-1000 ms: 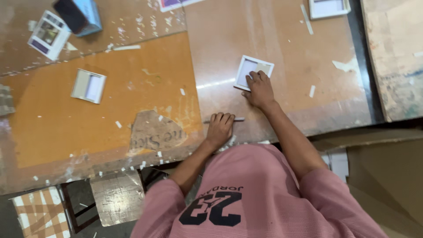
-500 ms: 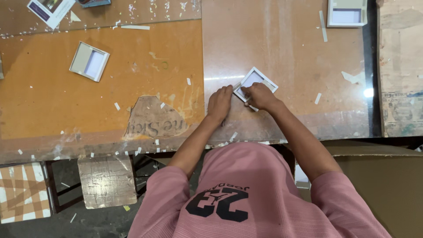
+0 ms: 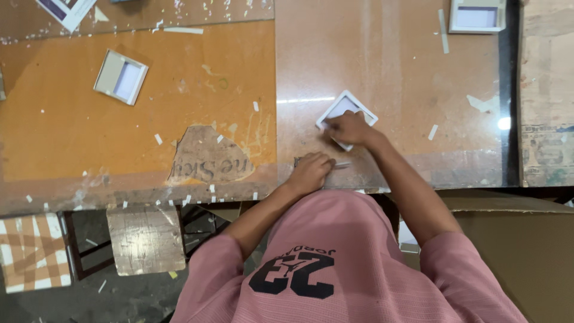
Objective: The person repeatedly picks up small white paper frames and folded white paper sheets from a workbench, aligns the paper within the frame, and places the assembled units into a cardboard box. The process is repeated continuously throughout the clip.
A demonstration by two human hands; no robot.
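Note:
My right hand (image 3: 350, 128) lies on a small white square frame (image 3: 345, 106) on the brown glossy tabletop (image 3: 388, 66), fingers gripping the frame's near corner. My left hand (image 3: 308, 172) sits closer to me at the table's front edge, fingers curled over a thin pencil-like stick (image 3: 342, 164) whose tip pokes out to the right. The two hands are a short way apart. Part of the frame is hidden under my right hand.
A second white frame (image 3: 121, 76) lies on the orange board (image 3: 72, 137) at left, and a third (image 3: 476, 15) at the far right. A torn patch (image 3: 209, 158) and paper scraps dot the surface. A wooden block (image 3: 145, 239) and a cardboard box (image 3: 514, 239) stand below.
My left hand went up to the frame beside my right hand, then came back to the stick at the table edge. My right hand stayed on the frame.

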